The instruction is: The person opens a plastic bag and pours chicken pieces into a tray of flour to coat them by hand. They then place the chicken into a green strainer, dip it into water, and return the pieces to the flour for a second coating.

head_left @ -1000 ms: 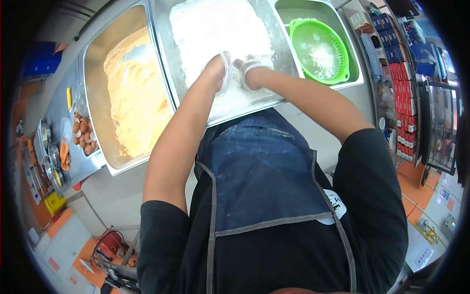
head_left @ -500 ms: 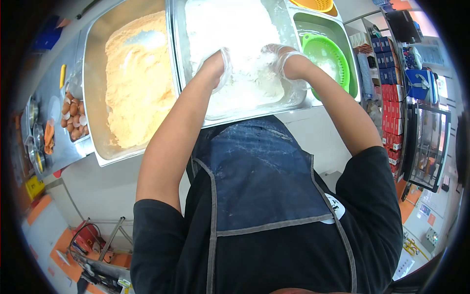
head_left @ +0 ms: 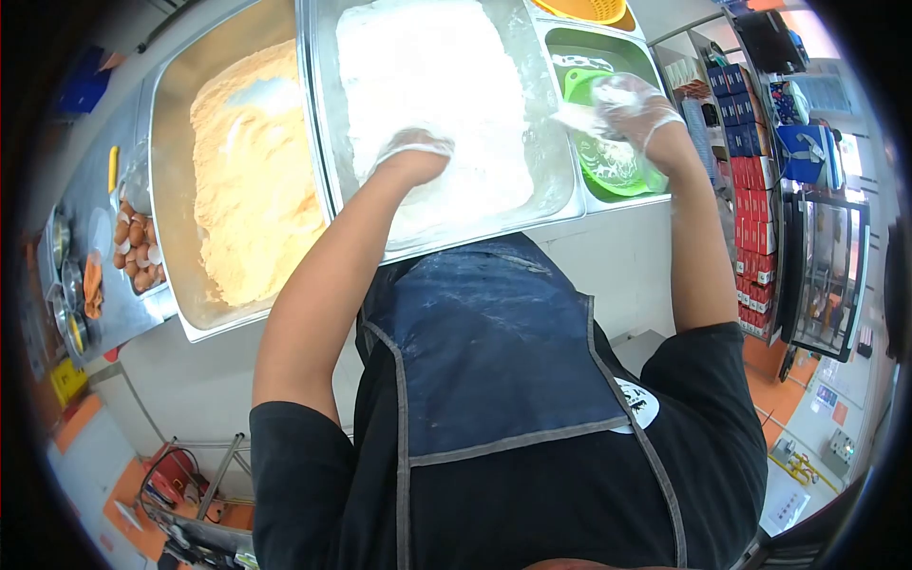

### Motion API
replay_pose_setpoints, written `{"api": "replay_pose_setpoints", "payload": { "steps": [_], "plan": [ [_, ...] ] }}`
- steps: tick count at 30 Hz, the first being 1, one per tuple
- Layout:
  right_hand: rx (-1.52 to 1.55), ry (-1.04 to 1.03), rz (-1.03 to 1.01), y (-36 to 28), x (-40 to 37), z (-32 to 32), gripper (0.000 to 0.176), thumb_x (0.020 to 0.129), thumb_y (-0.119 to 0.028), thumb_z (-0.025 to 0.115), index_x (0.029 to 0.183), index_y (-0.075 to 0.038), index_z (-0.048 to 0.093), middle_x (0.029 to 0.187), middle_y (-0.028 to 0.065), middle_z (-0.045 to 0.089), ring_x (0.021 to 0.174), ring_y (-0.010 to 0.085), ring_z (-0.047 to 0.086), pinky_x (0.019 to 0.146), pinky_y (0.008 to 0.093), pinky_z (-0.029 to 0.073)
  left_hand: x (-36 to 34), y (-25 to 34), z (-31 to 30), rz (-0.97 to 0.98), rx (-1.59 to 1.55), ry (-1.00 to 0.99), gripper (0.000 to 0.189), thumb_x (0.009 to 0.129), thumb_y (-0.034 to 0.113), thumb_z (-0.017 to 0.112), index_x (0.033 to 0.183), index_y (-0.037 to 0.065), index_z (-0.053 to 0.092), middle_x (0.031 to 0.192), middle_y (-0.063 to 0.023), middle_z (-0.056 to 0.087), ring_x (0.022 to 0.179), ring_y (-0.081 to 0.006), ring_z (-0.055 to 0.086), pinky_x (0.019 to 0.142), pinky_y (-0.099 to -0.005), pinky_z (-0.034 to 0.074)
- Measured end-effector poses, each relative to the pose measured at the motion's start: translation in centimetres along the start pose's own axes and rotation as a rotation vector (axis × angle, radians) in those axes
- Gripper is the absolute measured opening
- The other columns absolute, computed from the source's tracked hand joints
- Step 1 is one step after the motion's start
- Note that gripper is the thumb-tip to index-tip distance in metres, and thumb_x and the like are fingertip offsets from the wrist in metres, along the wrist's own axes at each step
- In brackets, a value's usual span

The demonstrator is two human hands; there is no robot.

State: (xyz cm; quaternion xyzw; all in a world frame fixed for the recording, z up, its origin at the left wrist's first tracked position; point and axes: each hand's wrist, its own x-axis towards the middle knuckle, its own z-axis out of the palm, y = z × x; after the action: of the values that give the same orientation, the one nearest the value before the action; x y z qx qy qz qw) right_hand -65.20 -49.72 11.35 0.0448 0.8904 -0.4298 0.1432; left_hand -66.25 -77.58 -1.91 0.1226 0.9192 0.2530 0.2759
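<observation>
White flour (head_left: 432, 104) fills much of the middle metal tray (head_left: 554, 142). My left hand (head_left: 416, 152), in a clear plastic glove, rests at the flour's near side; its fingers are lost in the glare and flour. Over the green basket (head_left: 617, 176) on the right, my right hand (head_left: 632, 106) is raised in a flour-dusted clear glove, its fingers bent round something white that I cannot make out. The basket sits in a smaller metal container (head_left: 608, 47), with white residue inside it.
A metal tray (head_left: 176, 237) of yellowish powder (head_left: 252, 180) is on the left. Beyond it lie eggshells (head_left: 138, 247) and metal bowls (head_left: 71, 285). A yellow basket (head_left: 598, 9) is at the top right, and shelves with red boxes (head_left: 752, 218) stand further right.
My right hand has left the flour and moved right, over the green basket. My left hand remains at the flour. The trays appear shifted slightly left in view.
</observation>
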Motion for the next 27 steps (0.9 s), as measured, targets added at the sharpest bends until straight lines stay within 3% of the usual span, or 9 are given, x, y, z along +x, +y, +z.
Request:
{"api": "replay_pose_setpoints", "payload": {
  "steps": [4,6,10,11,14,17,20,23,27],
  "plan": [
    [-0.190,0.078,0.083,4.3,1.0,-1.9,0.034,0.083,-0.014,0.061,0.114,-0.002,0.052,0.096,0.0090,0.060,0.083,0.0162,0.057,0.072,0.0262,0.048,-0.3,2.6,1.2,0.029,0.175,-0.041,0.036,0.083,0.031,0.049,0.110,0.010,0.056,0.119,-0.0208,0.049,0.106,-0.0348,0.050,0.091,-0.0392,0.040],
    [-0.532,0.021,0.168,4.3,0.8,-1.9,0.034,0.083,-0.015,0.059,0.114,-0.002,0.053,0.096,0.0109,0.061,0.082,0.0190,0.059,0.075,0.0270,0.047,0.4,2.1,3.8,0.196,0.346,0.167,0.030,0.082,0.025,0.049,0.106,0.010,0.059,0.112,-0.0213,0.053,0.102,-0.0338,0.053,0.090,-0.0381,0.041],
    [-0.993,0.115,-0.239,7.0,2.4,-0.9,0.036,0.078,-0.014,0.060,0.113,-0.007,0.055,0.095,0.0138,0.063,0.086,0.0258,0.060,0.077,0.0334,0.047,2.6,1.2,5.5,0.286,0.404,0.070,0.027,0.082,0.014,0.047,0.102,0.003,0.061,0.105,-0.0231,0.056,0.101,-0.0339,0.054,0.087,-0.0380,0.044],
    [-0.662,0.028,-0.095,1.4,0.5,0.7,0.034,0.082,-0.022,0.052,0.111,-0.004,0.055,0.102,0.0215,0.059,0.093,0.0332,0.058,0.083,0.0384,0.045,2.7,0.5,5.4,0.276,0.306,0.126,0.026,0.081,0.012,0.047,0.100,0.004,0.061,0.104,-0.0224,0.057,0.098,-0.0337,0.055,0.086,-0.0375,0.044],
    [-0.697,-0.157,-0.192,-2.3,2.1,6.7,0.027,0.079,-0.015,0.053,0.103,-0.005,0.059,0.097,0.0199,0.061,0.089,0.0325,0.059,0.077,0.0390,0.047,1.1,0.0,2.4,0.251,0.224,0.172,0.025,0.080,0.013,0.048,0.100,0.007,0.062,0.102,-0.0205,0.058,0.096,-0.0329,0.056,0.084,-0.0367,0.044],
    [-0.981,-0.337,-0.245,0.9,8.7,14.9,0.022,0.067,-0.003,0.058,0.088,-0.001,0.066,0.089,0.0193,0.062,0.086,0.0305,0.061,0.075,0.0375,0.048,-1.0,0.4,-1.4,0.066,0.212,0.171,0.026,0.080,0.017,0.049,0.100,0.008,0.063,0.101,-0.0194,0.059,0.094,-0.0334,0.056,0.083,-0.0370,0.044],
    [-1.044,-0.499,-0.317,11.3,15.7,23.3,0.039,0.082,-0.031,0.056,0.106,0.000,0.058,0.111,0.0202,0.056,0.098,0.0325,0.056,0.082,0.0408,0.046,-3.3,-0.1,-3.5,-0.145,0.106,0.199,0.029,0.082,0.024,0.049,0.099,0.006,0.062,0.103,-0.0198,0.059,0.095,-0.0343,0.055,0.082,-0.0380,0.044],
    [-1.112,-0.681,-0.283,0.3,10.4,18.1,0.034,0.080,-0.026,0.057,0.108,-0.005,0.058,0.118,0.0194,0.052,0.105,0.0314,0.052,0.090,0.0384,0.041,-4.8,-0.9,-4.1,-0.202,0.052,0.208,0.031,0.081,0.024,0.050,0.100,0.002,0.061,0.100,-0.0215,0.060,0.093,-0.0352,0.057,0.082,-0.0388,0.044],
    [-1.121,-0.628,-0.306,3.3,8.9,15.9,0.031,0.072,-0.008,0.058,0.102,0.000,0.059,0.100,0.0213,0.060,0.095,0.0320,0.058,0.080,0.0377,0.046,-5.2,-2.6,-2.8,-0.187,-0.591,0.182,0.026,0.082,0.014,0.053,0.100,-0.004,0.059,0.097,-0.0158,0.061,0.088,-0.0216,0.058,0.076,-0.0307,0.046]
  ]
}}
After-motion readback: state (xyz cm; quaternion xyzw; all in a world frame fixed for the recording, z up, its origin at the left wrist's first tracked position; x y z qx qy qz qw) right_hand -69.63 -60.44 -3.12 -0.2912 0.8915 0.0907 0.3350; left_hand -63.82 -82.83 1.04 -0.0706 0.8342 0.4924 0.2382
